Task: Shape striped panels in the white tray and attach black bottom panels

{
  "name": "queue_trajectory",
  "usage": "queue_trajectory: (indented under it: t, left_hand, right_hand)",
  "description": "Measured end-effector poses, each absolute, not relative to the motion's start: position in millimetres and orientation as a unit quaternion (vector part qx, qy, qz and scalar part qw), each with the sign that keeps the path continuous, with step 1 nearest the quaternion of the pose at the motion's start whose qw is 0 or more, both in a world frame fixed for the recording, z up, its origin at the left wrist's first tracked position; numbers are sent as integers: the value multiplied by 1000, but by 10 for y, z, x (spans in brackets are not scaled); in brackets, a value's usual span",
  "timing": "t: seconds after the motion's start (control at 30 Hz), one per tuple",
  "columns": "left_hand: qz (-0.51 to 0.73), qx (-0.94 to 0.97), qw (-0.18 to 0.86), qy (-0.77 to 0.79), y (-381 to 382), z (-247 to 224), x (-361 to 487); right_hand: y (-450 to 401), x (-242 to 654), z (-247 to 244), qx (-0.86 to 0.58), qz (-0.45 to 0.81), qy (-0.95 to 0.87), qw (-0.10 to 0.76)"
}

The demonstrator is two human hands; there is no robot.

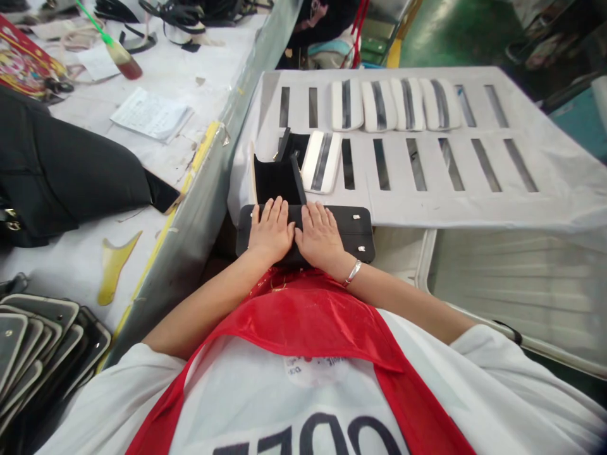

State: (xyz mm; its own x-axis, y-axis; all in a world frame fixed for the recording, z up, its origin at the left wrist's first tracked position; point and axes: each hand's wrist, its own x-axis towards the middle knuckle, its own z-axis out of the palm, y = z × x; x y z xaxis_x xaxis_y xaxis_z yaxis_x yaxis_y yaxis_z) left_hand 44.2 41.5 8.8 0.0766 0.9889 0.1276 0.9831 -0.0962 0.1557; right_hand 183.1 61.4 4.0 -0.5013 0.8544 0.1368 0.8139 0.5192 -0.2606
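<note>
My left hand (272,231) and my right hand (319,236) lie flat, side by side, on a black panel (348,232) with small metal studs near its corners. Their fingers point forward and the thumbs nearly meet. The panel is close to my red apron (303,309). Just beyond my fingertips stands a black open-topped piece (279,180) with a dark inside, at the left end of the white slotted board. Beside it lies a white pad (322,162) with a dark stripe. What is under the panel is hidden.
Several striped white pads (379,106) lie along the back row of the slotted board (393,212). On the left table are a black bag (66,170), a yellow scraper-like tool (116,266), a bottle with a green nozzle (122,58), paper (150,114) and stacked dark panels (42,341).
</note>
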Motion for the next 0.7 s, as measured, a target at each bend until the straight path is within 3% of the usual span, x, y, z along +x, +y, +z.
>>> queue_trajectory:
  t: [0.37,0.7]
  left_hand:
    - [28,818,67,570,562,242,-227]
    - [33,842,89,531,89,210,-455]
  right_hand:
    - [758,2277,88,-378,59,-919,92]
    - [575,2177,116,-275,68,-957,68]
